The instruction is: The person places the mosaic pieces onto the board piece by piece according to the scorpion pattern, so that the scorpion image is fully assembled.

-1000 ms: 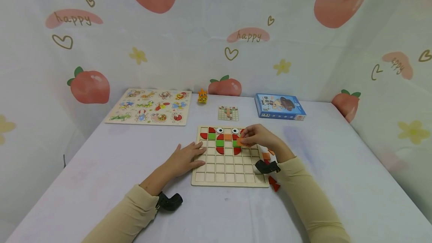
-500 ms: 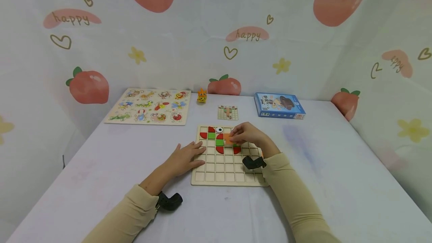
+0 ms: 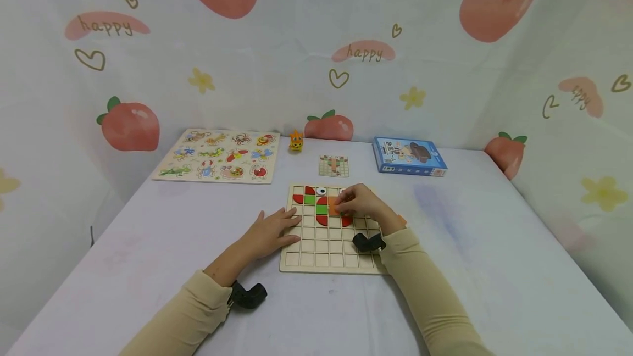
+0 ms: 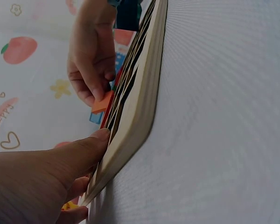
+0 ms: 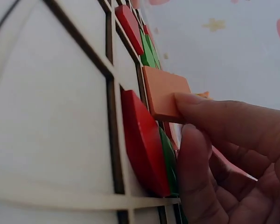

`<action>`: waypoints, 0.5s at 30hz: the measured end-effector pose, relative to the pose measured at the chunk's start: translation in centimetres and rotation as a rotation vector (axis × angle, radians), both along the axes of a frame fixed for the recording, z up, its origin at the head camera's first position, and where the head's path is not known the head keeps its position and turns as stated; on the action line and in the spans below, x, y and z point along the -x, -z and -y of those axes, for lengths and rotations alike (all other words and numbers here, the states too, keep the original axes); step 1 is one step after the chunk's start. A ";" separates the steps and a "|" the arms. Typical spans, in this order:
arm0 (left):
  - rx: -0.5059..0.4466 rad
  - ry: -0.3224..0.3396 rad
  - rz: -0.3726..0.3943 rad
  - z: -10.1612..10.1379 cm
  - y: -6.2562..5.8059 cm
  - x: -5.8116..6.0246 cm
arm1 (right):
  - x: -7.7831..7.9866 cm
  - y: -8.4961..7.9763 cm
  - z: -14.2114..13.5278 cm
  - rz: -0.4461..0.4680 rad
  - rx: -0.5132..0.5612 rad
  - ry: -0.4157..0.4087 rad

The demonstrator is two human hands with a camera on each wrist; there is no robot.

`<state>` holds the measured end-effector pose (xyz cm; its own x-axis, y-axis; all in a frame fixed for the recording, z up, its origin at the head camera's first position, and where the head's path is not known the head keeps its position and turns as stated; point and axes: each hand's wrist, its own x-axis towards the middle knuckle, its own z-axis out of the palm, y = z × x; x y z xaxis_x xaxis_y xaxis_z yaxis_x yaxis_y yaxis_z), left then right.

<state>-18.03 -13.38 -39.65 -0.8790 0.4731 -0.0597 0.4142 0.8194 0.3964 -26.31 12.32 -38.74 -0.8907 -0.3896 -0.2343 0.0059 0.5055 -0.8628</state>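
My right hand (image 3: 363, 202) pinches an orange square tile (image 5: 163, 91) between thumb and fingers. In the right wrist view the tile is tilted, one edge at the grid slots of the wooden board (image 3: 336, 261). It lies just right of a green square tile (image 3: 322, 210) in the head view. Red quarter-round pieces (image 5: 142, 144) sit in slots close by, and the hand partly covers those on the right. My left hand (image 3: 268, 235) rests on the board's left edge, fingers fairly straight and spread, thumb at the rim in the left wrist view.
Behind the board lies a small pattern card (image 3: 334, 166). An insect puzzle board (image 3: 217, 156) is at the back left, beside an orange toy figure (image 3: 295, 140). A blue box (image 3: 410, 156) lies back right. An orange piece (image 3: 403, 220) shows past my right wrist.
My right hand has carried the orange square tile leftward across the board, from over the right green tile to the column between the green tiles, then lowered slightly. My left hand has stayed put.
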 end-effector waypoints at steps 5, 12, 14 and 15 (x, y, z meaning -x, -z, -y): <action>0.000 0.004 -0.001 -0.1 0.1 0.1 | -0.1 0.0 0.0 -0.006 -0.035 0.031; -0.001 0.006 -0.008 -0.1 0.1 0.0 | -0.2 0.1 0.1 -0.027 -0.050 0.029; -0.004 0.005 -0.009 -0.1 0.0 0.0 | -0.3 -0.1 0.0 -0.036 -0.054 0.015; -0.007 0.004 -0.007 -0.1 0.0 0.0 | -0.3 -0.2 0.0 -0.038 -0.057 0.008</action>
<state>-18.02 -13.25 -39.67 -0.8776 0.4767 -0.0505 0.4198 0.8152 0.3990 -26.02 12.32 -38.56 -0.9025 -0.3691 -0.2220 -0.0217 0.5537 -0.8324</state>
